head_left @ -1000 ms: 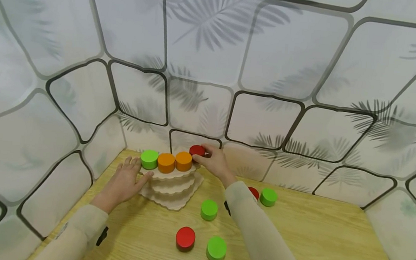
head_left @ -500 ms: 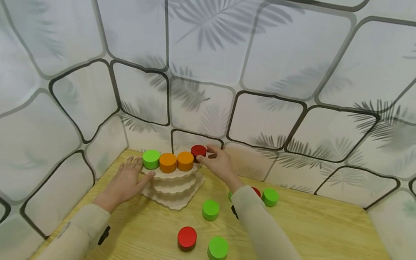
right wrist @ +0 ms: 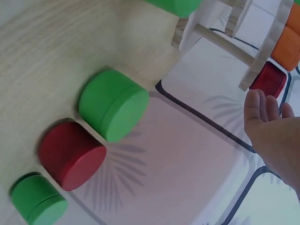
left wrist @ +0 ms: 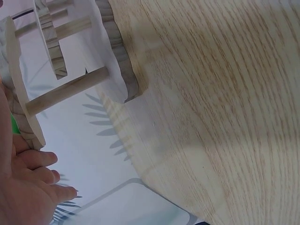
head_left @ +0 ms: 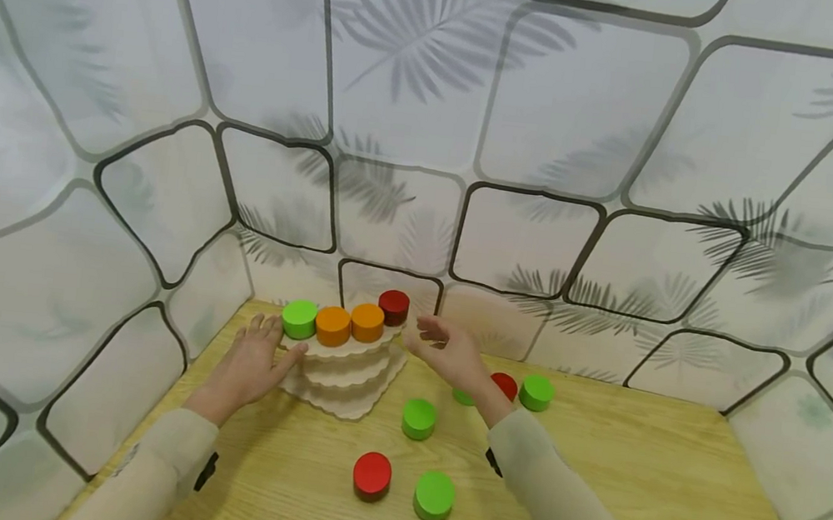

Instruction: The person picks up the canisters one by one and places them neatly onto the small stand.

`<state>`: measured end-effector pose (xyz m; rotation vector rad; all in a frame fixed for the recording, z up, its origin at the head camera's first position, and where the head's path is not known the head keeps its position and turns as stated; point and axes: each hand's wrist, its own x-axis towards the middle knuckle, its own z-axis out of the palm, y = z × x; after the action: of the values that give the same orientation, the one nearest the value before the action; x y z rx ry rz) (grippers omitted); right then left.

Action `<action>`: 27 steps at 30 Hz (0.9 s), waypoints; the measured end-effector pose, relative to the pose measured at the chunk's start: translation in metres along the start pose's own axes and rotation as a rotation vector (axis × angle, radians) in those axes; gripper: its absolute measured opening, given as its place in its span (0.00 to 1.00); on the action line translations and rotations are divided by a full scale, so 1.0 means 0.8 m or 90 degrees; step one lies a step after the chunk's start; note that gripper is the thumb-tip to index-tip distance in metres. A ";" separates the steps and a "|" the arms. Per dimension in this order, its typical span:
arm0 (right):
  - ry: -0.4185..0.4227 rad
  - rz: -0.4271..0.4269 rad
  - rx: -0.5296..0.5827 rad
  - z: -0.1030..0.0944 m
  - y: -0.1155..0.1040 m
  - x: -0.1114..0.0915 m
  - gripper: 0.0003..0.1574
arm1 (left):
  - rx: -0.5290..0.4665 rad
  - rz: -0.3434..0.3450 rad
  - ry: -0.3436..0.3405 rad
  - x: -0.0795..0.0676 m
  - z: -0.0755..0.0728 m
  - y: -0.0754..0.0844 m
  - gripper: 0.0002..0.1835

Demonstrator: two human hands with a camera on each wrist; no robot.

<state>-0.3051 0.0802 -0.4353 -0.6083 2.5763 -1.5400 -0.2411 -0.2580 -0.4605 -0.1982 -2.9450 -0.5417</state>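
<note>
A pale wooden tiered stand (head_left: 343, 399) with scalloped edges stands at the table's back left. Along its top tier sit a green round block (head_left: 299, 319), two orange round blocks (head_left: 332, 326) and a dark red round block (head_left: 393, 307) at the right end. My left hand (head_left: 244, 365) rests against the top tier's left end, thumb spread toward the front edge. In the left wrist view its fingers (left wrist: 40, 161) lie at the board's end, with part of the thumb cut off. Just right of the red block, my right hand (head_left: 453, 354) holds nothing, its fingers loosely bent.
In front of the stand lie a green block (head_left: 419, 419), a red block (head_left: 371, 477) and another green block (head_left: 434, 496). Near the back wall, a red block (right wrist: 72, 152) sits between two green blocks (right wrist: 115, 105). Patterned walls bound the table's back and sides.
My right hand has let go of the dark red block at the top tier's right end and drawn back to the right. The left hand stays in place.
</note>
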 end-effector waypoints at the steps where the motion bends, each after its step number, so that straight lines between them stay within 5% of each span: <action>1: -0.006 -0.002 0.004 0.000 0.001 -0.004 0.36 | 0.000 0.000 0.000 0.000 0.000 0.000 0.48; 15: -0.052 0.017 0.008 0.003 0.049 -0.061 0.36 | 0.012 0.008 0.010 -0.003 0.000 0.000 0.47; 27: -0.115 0.026 -0.004 0.006 0.086 -0.085 0.41 | 0.054 0.007 0.036 -0.006 0.001 0.000 0.46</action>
<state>-0.2614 0.1306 -0.5060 -0.6588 2.4446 -1.3968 -0.2366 -0.2585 -0.4620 -0.1859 -2.9028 -0.4118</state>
